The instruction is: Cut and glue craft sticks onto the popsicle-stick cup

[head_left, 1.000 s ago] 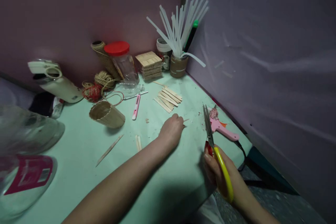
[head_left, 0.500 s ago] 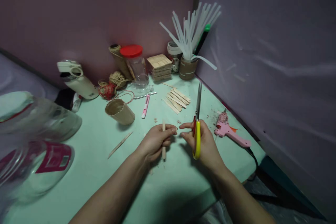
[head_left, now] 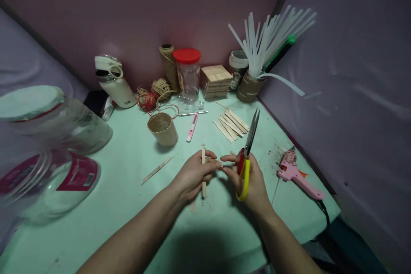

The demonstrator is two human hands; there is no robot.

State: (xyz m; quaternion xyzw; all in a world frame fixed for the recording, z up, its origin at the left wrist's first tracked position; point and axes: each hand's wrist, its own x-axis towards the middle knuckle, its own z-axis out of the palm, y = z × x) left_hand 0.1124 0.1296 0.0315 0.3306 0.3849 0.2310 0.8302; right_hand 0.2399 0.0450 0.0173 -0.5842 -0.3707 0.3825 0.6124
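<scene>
My left hand [head_left: 199, 174] is closed around a flat wooden craft stick [head_left: 203, 158], which stands out above and below the fingers. Its thumb and forefinger tips pinch something tiny that I cannot make out. Scissors [head_left: 248, 150] with yellow and red handles hang on my right hand [head_left: 252, 177], blades pointing up and away. The right thumb and forefinger reach to the left fingertips, touching or nearly so. Beyond the hands lies a pile of craft sticks [head_left: 231, 125]. A single stick [head_left: 157, 170] rests left of my left hand, near a brown stick-sided cup [head_left: 163, 129].
A pink glue gun [head_left: 298, 175] with a cord lies at the right. Behind are a pink cutter [head_left: 192, 127], twine balls [head_left: 160, 89], a red-lidded jar [head_left: 188, 72], stacked wooden squares [head_left: 216, 80] and a pot of glue sticks [head_left: 252, 87]. Large clear jars [head_left: 80, 130] crowd the left.
The view has swung left, so the tabletop things appear farther right. My right fingertips have come closer to the left ones. Both hands keep hold of the stick and scissors.
</scene>
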